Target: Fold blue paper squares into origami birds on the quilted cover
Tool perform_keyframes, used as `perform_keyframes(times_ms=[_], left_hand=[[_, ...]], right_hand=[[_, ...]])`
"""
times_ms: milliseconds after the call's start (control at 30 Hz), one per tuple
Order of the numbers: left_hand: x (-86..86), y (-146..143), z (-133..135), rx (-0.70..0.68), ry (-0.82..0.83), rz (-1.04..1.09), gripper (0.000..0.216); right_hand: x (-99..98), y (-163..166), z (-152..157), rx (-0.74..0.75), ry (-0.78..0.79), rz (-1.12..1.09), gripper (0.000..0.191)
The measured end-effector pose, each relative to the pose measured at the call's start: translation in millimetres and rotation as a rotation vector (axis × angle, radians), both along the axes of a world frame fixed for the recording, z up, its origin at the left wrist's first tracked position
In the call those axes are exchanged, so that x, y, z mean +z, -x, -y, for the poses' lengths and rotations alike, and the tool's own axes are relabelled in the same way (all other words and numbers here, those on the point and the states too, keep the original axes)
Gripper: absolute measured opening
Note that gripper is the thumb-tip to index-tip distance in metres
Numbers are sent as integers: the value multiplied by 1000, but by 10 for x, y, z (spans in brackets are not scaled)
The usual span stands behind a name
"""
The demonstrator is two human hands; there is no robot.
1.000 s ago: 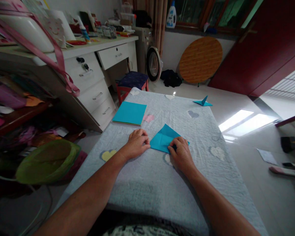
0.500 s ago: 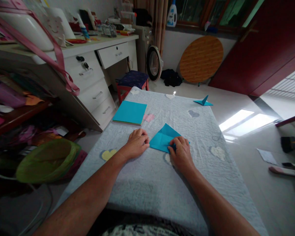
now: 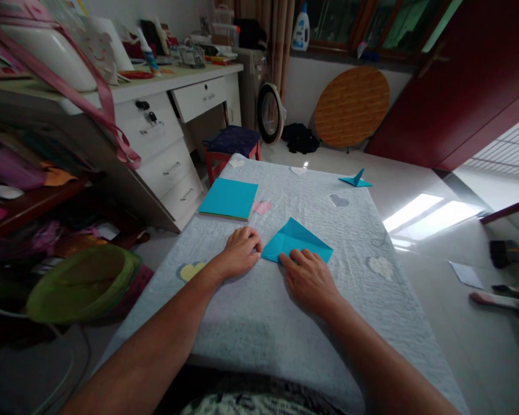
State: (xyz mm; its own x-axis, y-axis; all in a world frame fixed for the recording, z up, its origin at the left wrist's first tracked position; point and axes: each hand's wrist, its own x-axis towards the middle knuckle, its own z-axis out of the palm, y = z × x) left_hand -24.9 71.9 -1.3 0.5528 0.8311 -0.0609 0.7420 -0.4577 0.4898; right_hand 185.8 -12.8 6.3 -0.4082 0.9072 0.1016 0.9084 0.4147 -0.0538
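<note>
A blue sheet of origami paper [image 3: 296,235], folded to a kite-like shape with creases, lies on the cloth-covered table in front of me. At its left corner is my left hand [image 3: 242,252], its fingers curled and closed with thumb and fingertips on the corner. My right hand [image 3: 309,276] rests palm down, fingers stretched out and pressing on the paper's near edge. Those fingers cover part of that edge. Up and left of the folded sheet lies a square stack of blue paper [image 3: 229,199]. Near the table's far right corner stands a folded blue paper piece [image 3: 357,180] with one upright point.
The table [image 3: 251,328] wears a pale quilted cloth with heart patches. Beyond it stand a stool [image 3: 233,141], a white desk [image 3: 155,124] and a washing machine with its round door [image 3: 270,112] open. A green-lined bin [image 3: 84,282] sits at the left.
My right hand has slid left along the paper's near edge and flattened, uncovering the right corner. My left hand has stayed at the left corner.
</note>
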Motion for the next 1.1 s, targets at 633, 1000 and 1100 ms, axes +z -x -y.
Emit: perform_keyframes(times_ms=[633, 1000, 1100], left_hand=[[84, 47, -21, -21, 62, 59, 20], [78, 8, 3, -5, 48, 63, 11], [81, 10, 13, -8, 39, 63, 7]], right_hand=[[-42, 72, 124, 26, 77, -54, 66], [35, -10, 50, 111, 165, -150, 62], [61, -19, 46, 115, 184, -166, 58]])
